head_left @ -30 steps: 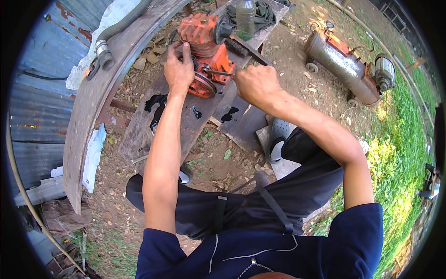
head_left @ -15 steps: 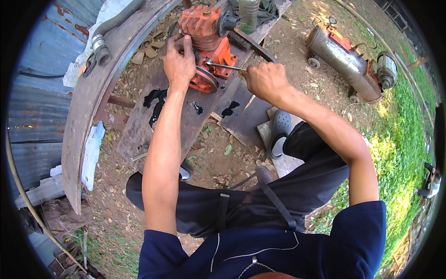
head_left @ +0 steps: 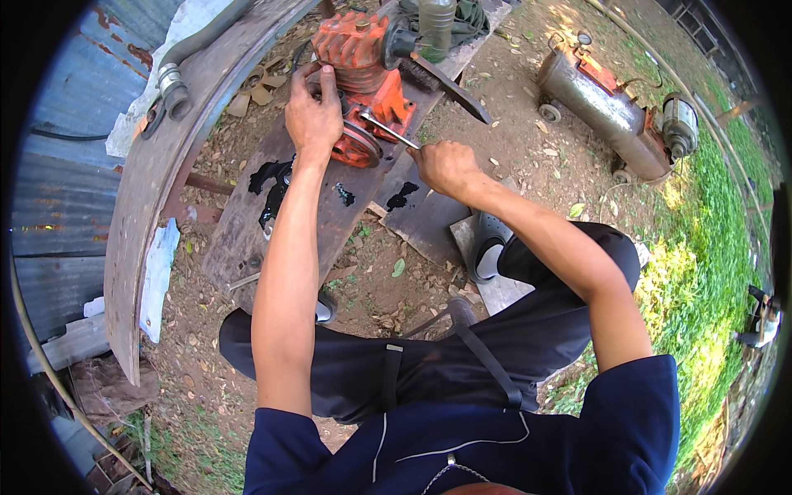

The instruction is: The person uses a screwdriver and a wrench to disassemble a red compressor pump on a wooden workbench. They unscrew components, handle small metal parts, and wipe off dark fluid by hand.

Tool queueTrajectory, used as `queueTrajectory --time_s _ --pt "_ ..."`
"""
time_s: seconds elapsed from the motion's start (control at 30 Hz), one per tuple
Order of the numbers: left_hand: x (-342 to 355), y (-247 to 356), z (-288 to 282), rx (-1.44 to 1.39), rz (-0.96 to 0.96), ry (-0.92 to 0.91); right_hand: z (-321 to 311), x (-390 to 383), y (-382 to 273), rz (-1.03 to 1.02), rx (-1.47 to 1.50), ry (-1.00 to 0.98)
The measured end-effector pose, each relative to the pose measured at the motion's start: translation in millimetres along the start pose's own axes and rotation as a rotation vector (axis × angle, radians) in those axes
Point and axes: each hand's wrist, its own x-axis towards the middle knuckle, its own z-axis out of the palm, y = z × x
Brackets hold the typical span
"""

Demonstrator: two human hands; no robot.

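An orange-red, finned air compressor pump point(head_left: 351, 54) rests on a weathered plank bench point(head_left: 235, 227). Its left side is gripped by my left hand point(head_left: 313, 120), thumb pointing up along the fins; some fingertips are hidden behind the casting. My right hand point(head_left: 450, 169) is closed round the end of a metal wrench point(head_left: 389, 132). The wrench's other end meets the crankcase just above the orange pulley point(head_left: 357, 147); the fastener there is too small to make out. A wire brush point(head_left: 450, 87) with a dark handle lies against the pump's right side.
Black oily patches point(head_left: 271, 186) stain the planks. Behind the pump stand a plastic bottle point(head_left: 436, 29) and dark cloth point(head_left: 466, 21). A rusty wheeled air tank point(head_left: 598, 103) sits on the ground at right. At left are a curved wooden board point(head_left: 136, 247) and a hose point(head_left: 175, 92).
My right hand has swung the wrench's handle end down and toward me, so the wrench now slants more steeply. My left hand keeps its hold on the pump.
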Motion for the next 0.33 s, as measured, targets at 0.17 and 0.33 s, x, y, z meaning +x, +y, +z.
queueTrajectory --time_s 0.17,0.33 --pt "0 -1 1 -0.002 0.034 0.009 63 20 -6 0.003 0.375 0.083" --pt "1 -1 0 -0.010 0.003 -0.016 85 0 4 -0.087 0.598 0.148"
